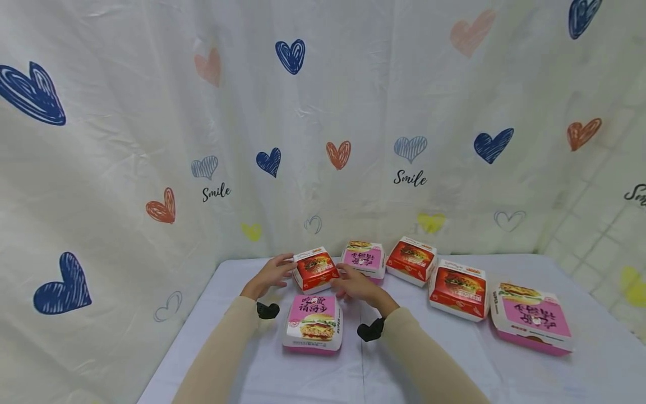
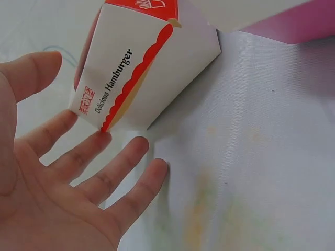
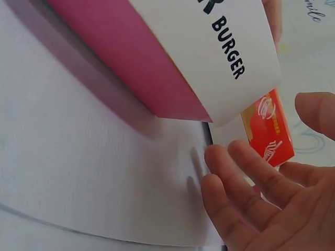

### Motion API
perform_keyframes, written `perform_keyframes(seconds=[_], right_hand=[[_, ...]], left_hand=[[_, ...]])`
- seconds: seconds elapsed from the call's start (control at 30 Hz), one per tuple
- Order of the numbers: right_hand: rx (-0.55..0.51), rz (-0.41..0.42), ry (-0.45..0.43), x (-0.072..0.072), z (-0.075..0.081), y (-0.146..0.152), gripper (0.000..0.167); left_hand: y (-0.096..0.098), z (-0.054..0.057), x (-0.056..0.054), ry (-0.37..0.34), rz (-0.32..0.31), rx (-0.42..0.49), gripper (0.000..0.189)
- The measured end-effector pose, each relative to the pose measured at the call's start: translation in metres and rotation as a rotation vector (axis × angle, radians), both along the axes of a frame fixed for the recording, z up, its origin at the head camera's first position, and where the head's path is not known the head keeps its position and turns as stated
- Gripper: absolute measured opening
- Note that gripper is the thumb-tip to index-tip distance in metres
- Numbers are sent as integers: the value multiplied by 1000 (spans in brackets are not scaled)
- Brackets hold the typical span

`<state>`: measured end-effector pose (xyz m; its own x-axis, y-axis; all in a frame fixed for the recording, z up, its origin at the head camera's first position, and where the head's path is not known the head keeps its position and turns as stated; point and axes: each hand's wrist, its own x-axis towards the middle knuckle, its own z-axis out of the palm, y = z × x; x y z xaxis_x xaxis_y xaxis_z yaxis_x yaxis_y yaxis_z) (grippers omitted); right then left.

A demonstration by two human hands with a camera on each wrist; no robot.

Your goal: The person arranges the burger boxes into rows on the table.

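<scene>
A red-and-white hamburger box (image 1: 316,269) sits toward the back left of the table between both hands. My left hand (image 1: 271,276) is at its left side; in the left wrist view the outstretched fingertips (image 2: 102,137) come right up to the box's white side wall (image 2: 125,73). At the box's right side is my right hand (image 1: 359,286), fingers spread and slightly bent, near the red panel (image 3: 269,130) in the right wrist view. Directly in front, nearer me, lies a pink-and-white burger box (image 1: 313,326). Neither hand is curled round anything.
Behind my right hand stands another pink burger box (image 1: 363,258). Farther right, two red hamburger boxes, one at the back (image 1: 412,260) and one nearer (image 1: 458,289), lead to a pink box (image 1: 532,317). A heart-patterned curtain (image 1: 323,112) hangs behind the white-covered table (image 1: 414,359).
</scene>
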<state>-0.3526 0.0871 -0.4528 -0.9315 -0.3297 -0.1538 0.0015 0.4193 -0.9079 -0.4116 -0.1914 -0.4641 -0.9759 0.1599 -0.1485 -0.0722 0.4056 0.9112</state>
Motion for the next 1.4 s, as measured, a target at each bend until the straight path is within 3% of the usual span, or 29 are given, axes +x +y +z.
perform_keyframes(seconds=[0.23,0.53,0.87,1.03,1.4], right_hand=[[-18,-14,-20,1,-2,0,68],[-17,-28,-25,0,-6,1,70],[-30,-20,-13,-2,-7,-1,74],[-36,-31,-6,-3,-9,-3,77],[-5,-63,4,-6,-20,-8,87]], left_hand=[[-5,-11,-1,-30,34,101,57],[-7,-17,3,0,74,170,44],[-9,-25,3,47,101,205,34],[-12,-29,2,37,114,232,31],[-15,-34,3,38,86,220,24]])
